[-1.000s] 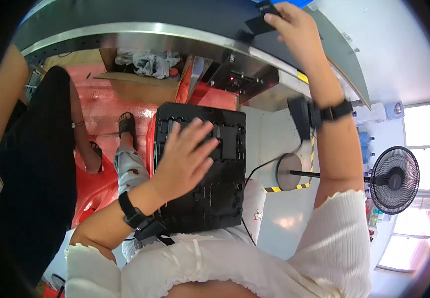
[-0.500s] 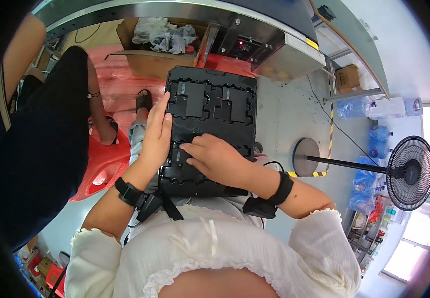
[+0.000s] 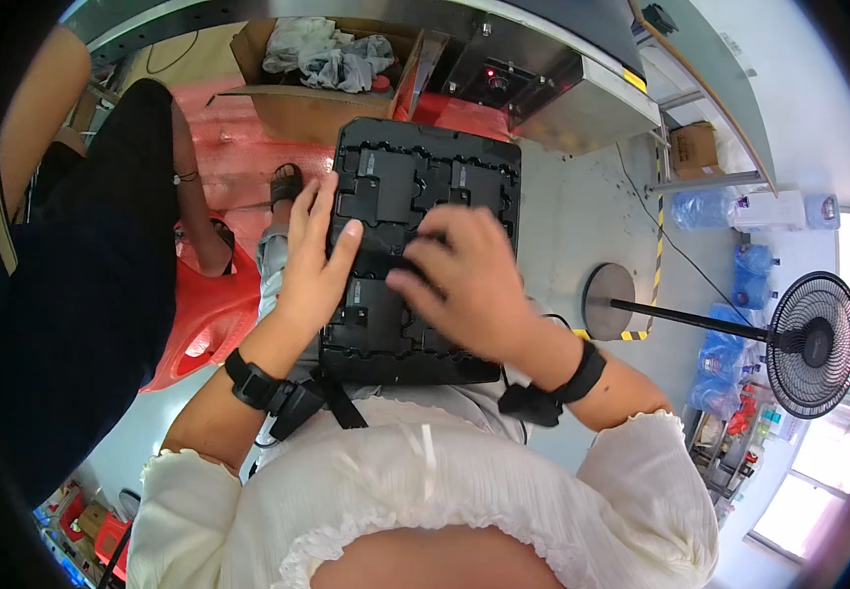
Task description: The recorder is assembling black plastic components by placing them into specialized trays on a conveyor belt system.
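A black moulded plastic tray (image 3: 410, 373) rests across my lap, its recesses holding flat black rectangular parts. One part (image 3: 393, 187) sits at the upper left, another (image 3: 469, 187) at the upper right, and a third (image 3: 371, 319) at the lower left. My left hand (image 3: 309, 255) lies along the tray's left edge, fingers extended and thumb spread over the rim. Over the tray's middle right is my right hand (image 3: 469, 280), slightly blurred, fingers bent and apart with nothing visible between them. It hides the recesses beneath it.
Ahead, a cardboard box (image 3: 297, 113) of crumpled plastic bags stands below a metal bench (image 3: 366, 8). A person in dark clothes (image 3: 91, 294) sits close on the left beside a red stool (image 3: 194, 334). To the right are a standing fan (image 3: 813, 344) and blue water bottles (image 3: 724, 358).
My right hand has lifted from the lower-left part and moved up and right, its fingers spreading. My left thumb has opened away from the fingers. The view has shifted slightly.
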Demonstrator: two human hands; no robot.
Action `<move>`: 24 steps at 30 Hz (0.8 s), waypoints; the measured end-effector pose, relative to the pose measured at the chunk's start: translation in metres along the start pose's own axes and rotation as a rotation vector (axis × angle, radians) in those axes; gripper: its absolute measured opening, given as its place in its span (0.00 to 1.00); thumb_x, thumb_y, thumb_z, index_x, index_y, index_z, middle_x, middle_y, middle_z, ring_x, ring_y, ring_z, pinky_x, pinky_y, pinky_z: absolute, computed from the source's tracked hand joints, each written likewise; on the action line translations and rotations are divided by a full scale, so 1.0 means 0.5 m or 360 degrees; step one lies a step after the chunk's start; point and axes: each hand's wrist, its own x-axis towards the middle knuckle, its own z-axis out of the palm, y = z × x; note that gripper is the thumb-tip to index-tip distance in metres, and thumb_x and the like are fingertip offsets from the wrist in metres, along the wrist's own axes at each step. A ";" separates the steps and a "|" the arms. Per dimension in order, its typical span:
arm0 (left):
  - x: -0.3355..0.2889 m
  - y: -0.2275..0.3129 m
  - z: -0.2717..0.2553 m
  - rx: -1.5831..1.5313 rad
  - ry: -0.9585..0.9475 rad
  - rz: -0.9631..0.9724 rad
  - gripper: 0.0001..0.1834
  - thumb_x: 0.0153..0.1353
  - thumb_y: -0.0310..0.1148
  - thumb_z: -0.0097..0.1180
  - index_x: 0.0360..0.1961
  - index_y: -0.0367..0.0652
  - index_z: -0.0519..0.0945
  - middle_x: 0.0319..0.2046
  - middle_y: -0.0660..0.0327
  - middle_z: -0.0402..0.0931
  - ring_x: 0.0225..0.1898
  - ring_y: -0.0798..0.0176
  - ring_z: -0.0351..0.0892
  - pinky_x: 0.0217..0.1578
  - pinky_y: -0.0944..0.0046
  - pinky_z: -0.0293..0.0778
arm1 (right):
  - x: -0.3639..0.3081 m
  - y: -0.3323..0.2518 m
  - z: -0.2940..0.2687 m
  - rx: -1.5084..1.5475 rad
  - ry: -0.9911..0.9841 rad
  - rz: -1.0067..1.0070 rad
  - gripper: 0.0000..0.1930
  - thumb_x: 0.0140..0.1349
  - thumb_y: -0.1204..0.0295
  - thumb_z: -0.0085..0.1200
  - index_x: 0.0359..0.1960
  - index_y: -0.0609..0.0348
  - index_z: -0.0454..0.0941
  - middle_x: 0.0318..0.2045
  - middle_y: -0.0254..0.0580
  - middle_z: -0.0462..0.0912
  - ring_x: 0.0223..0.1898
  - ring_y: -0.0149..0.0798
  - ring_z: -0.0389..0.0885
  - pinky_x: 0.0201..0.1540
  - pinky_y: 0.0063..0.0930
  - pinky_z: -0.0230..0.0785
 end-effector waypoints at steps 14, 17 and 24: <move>0.007 0.079 0.036 0.0880 -0.0446 0.0553 0.29 0.59 0.40 0.53 0.61 0.43 0.67 0.66 0.48 0.54 0.69 0.46 0.50 0.65 0.40 0.43 | 0.086 0.186 0.103 -0.0746 0.0377 0.0194 0.21 0.59 0.59 0.53 0.51 0.58 0.74 0.51 0.52 0.73 0.55 0.50 0.68 0.59 0.50 0.54; 0.005 0.079 0.036 0.0880 -0.0419 0.0568 0.29 0.59 0.40 0.54 0.61 0.43 0.67 0.66 0.48 0.54 0.68 0.46 0.50 0.65 0.41 0.45 | 0.078 0.184 0.097 -0.0630 0.0377 0.0227 0.22 0.60 0.59 0.52 0.52 0.58 0.74 0.51 0.48 0.73 0.56 0.49 0.68 0.60 0.48 0.53; 0.000 0.078 0.042 0.0877 -0.0394 0.0586 0.29 0.59 0.40 0.53 0.61 0.43 0.67 0.66 0.47 0.53 0.68 0.45 0.50 0.65 0.41 0.45 | 0.072 0.182 0.093 -0.0612 0.0388 0.0247 0.21 0.60 0.60 0.52 0.51 0.58 0.74 0.51 0.48 0.73 0.56 0.49 0.68 0.60 0.48 0.53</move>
